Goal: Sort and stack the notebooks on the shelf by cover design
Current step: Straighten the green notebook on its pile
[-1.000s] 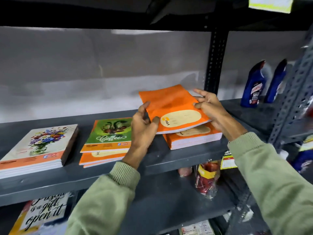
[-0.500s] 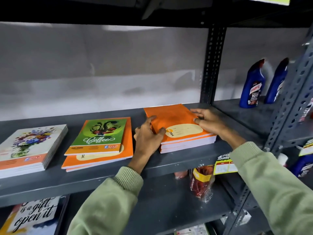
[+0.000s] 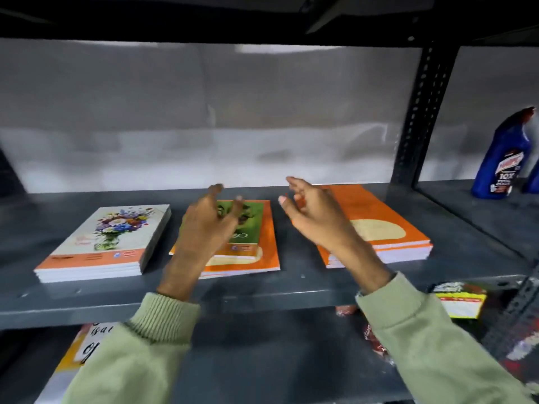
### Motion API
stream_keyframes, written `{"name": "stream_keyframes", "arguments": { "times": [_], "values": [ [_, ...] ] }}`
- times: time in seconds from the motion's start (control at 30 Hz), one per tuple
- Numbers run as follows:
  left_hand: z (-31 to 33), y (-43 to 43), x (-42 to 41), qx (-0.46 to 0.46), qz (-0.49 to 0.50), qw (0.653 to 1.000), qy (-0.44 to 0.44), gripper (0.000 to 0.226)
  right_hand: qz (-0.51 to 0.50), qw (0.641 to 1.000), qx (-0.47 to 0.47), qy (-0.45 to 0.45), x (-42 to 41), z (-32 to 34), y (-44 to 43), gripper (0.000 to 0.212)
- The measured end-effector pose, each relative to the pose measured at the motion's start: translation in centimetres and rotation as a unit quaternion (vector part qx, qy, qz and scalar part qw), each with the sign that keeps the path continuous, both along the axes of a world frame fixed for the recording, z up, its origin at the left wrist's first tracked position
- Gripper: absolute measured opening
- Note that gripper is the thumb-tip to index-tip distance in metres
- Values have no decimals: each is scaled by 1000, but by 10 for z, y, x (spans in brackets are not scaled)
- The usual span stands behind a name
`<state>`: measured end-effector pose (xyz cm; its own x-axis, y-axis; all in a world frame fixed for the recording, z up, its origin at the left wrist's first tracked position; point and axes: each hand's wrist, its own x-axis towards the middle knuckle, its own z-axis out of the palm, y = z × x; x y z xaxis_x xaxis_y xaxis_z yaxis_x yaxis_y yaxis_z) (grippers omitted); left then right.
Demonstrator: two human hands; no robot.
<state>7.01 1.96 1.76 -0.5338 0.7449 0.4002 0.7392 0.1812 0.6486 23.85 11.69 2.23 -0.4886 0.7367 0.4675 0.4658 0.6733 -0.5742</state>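
Observation:
Three piles of notebooks lie on the grey shelf (image 3: 291, 290). At the left is a flower-cover stack (image 3: 105, 243). In the middle, a green coffee-cover notebook (image 3: 250, 225) rests on a plain orange notebook (image 3: 262, 262). At the right is a plain orange stack (image 3: 379, 225) with cream label patches. My left hand (image 3: 208, 225) hovers above the green notebook, fingers spread, holding nothing. My right hand (image 3: 312, 214) hangs empty and open between the middle pile and the orange stack, partly covering the stack's left side.
A dark perforated upright post (image 3: 423, 112) stands behind the orange stack. Blue cleaner bottles (image 3: 501, 158) stand on the neighbouring shelf at the right. A lower shelf holds red packets (image 3: 376, 339) and a lettered card (image 3: 93, 342). A price tag (image 3: 458, 298) hangs at the shelf edge.
Both hands laid the orange notebook onto the right stack, then let go and lifted off. They have shifted left toward the middle pile, and the view has swung left.

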Motion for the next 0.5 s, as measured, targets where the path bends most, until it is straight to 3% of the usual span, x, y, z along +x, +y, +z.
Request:
{"name": "stream_keyframes", "arguments": {
  "times": [0.17, 0.27, 0.5],
  "values": [
    [-32, -12, -39, -111, 70, 991, 35, 57, -1, 984, -121, -131, -49, -28, -20, 74],
    [-43, -15, -40, -108, 67, 992, 24, 53, -44, 983, -123, -126, -67, -42, -30, 87],
    [-50, -19, -45, -60, 80, 993, 66, 57, -65, 983, -140, -102, -64, -34, -47, 68]
  ]
}}
